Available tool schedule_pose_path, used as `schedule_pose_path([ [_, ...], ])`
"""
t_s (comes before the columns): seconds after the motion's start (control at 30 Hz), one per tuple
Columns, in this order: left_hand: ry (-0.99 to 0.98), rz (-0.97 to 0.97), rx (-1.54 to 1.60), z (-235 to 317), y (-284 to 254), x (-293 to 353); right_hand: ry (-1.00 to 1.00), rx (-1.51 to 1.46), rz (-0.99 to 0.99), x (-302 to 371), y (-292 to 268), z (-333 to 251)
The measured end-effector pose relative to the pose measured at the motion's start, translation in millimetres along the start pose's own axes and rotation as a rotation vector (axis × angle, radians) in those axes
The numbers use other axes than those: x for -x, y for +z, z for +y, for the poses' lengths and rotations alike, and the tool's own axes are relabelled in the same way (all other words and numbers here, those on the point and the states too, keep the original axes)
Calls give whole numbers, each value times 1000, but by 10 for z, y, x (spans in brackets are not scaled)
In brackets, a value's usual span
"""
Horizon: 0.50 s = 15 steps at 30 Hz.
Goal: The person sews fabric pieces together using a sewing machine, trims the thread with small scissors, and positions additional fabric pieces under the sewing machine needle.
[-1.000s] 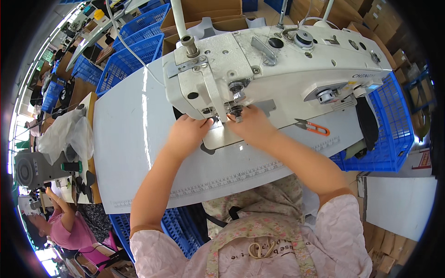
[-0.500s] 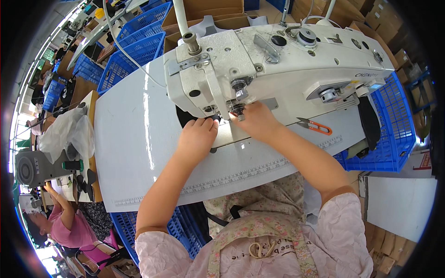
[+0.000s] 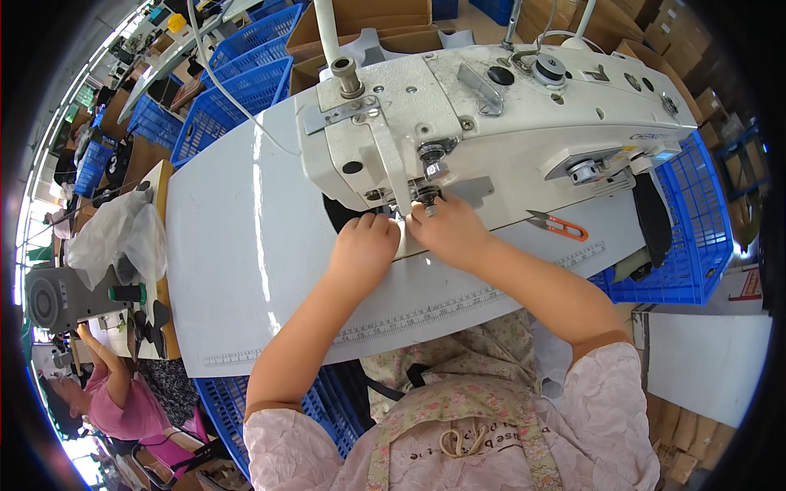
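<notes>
Closest in, below the floral apron (image 3: 458, 397), a blue lattice crate (image 3: 225, 409) shows under the table edge; its contents cannot be made out. On the pale table (image 3: 233, 245), both hands meet at the needle area of a white sewing machine (image 3: 499, 98). The left hand (image 3: 366, 247) has its fingers curled and drawn together over the near edge of a black piece (image 3: 337, 214); the right hand (image 3: 449, 231), fingers bent, sits just beside the presser foot. Whether either one pinches the material I cannot tell (the fingertips are hidden).

The black piece lies flat on the table at the machine's head, running out to the left of the needle. It looks matt and thin, with a rounded outer edge; the rest is covered by hand and machine.

Orange-handled snips (image 3: 565, 227) rest near the right forearm. Past the table's right end stands another blue crate (image 3: 696, 245), with a long black strip (image 3: 651, 217) and an olive scrap (image 3: 632, 263) at its table-side edge. Behind the machine, grey cut shapes (image 3: 368, 45) poke up from a cardboard box (image 3: 409, 38). Farther left, more blue crates (image 3: 233, 102) stand together.
</notes>
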State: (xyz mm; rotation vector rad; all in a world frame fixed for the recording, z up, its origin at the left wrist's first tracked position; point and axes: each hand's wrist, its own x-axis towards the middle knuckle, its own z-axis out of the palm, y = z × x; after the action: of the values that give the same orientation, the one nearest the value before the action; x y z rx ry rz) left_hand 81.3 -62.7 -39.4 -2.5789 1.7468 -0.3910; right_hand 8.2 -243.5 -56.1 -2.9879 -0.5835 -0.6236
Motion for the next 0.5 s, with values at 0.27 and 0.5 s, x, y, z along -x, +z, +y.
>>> schedule_pose_path([
  [0.27, -2, 56, -73, 28, 66, -45, -14, 70, 27, -24, 24, -55],
  [0.5, -45, 23, -25, 44, 39, -35, -20, 72, 2, -29, -96, -36],
])
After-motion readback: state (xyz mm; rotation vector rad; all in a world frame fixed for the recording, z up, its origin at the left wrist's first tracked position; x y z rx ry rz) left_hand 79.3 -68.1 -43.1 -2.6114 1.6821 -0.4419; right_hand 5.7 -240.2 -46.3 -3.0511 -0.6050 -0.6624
